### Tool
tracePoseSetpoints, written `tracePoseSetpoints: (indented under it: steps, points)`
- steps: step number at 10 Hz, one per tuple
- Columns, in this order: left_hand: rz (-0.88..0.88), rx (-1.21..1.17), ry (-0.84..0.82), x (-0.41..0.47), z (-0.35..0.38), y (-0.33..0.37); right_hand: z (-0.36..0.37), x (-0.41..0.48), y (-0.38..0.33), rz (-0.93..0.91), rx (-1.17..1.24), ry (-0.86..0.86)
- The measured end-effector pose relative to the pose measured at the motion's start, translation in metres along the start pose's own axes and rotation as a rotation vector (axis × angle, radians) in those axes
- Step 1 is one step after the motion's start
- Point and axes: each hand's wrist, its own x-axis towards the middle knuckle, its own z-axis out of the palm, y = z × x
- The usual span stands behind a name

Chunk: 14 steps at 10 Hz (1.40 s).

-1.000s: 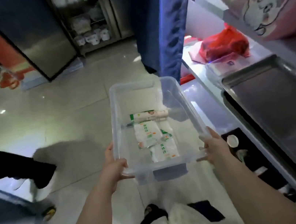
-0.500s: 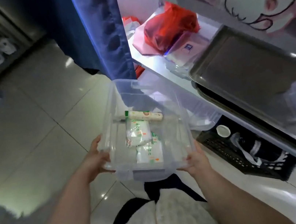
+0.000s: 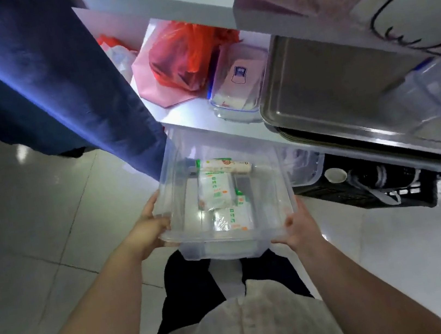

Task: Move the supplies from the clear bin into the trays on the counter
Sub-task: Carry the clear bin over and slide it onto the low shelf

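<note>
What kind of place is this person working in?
Likely a shop's back room or food-prep corner: a white counter holds a steel tray and a lidded plastic container, with a black crate underneath on the tiled floor.

We hold the clear bin by its near corners, our left hand at its 8 o'clock, our right hand at its 4 o'clock. White and green packets and a tube lie inside. Beyond the bin, a metal tray sits on the counter at 1 o'clock, a red bag at 12, and a blue curtain at 10.
</note>
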Motion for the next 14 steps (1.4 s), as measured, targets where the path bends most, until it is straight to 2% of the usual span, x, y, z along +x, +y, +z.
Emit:
tracePoseSetpoints:
  steps: [2, 3, 4, 5, 6, 7, 8, 9, 10, 11, 12, 13, 14]
  points:
    - [-0.014, 0.144, -0.069, 0.048, -0.044, 0.034, 0.057, -0.017, -0.012, 0.066, 0.268, 0.082]
    - [0.010, 0.146, -0.045, 0.077, -0.054, 0.039, 0.079, -0.021, -0.021, -0.015, 0.310, 0.155]
    - [0.024, 0.137, -0.034, 0.103, -0.058, 0.032, 0.096, 0.000, -0.019, 0.021, 0.337, 0.210]
    - [0.058, 0.073, -0.047, 0.134, -0.056, 0.014, 0.109, 0.022, -0.001, 0.053, -0.007, 0.209]
    - [0.109, 0.007, 0.002, 0.163, -0.049, -0.006, 0.130, 0.051, 0.022, -0.012, 0.146, 0.223]
    - [0.181, -0.075, 0.080, 0.191, -0.042, -0.020, 0.146, 0.086, 0.033, -0.031, 0.683, 0.181]
    - [0.204, -0.167, 0.036, 0.217, -0.036, -0.025, 0.152, 0.125, 0.033, -0.049, 0.817, 0.222]
    - [0.206, -0.197, -0.008, 0.237, -0.027, -0.031, 0.151, 0.155, 0.032, -0.077, 0.809, 0.254]
    - [0.235, -0.175, 0.023, 0.242, -0.022, -0.034, 0.147, 0.167, 0.032, -0.130, 0.768, 0.271]
    - [0.291, -0.086, 0.015, 0.237, -0.022, -0.027, 0.141, 0.162, 0.031, -0.152, 0.705, 0.243]
    - [0.320, 0.007, 0.087, 0.228, -0.021, -0.019, 0.127, 0.148, 0.040, -0.115, 0.702, 0.174]
    - [0.348, 0.151, 0.247, 0.211, -0.013, -0.014, 0.104, 0.129, 0.052, -0.027, 0.834, 0.196]
    - [0.479, 0.427, 0.326, 0.179, 0.007, -0.009, 0.074, 0.113, 0.071, -0.004, 1.010, 0.130]
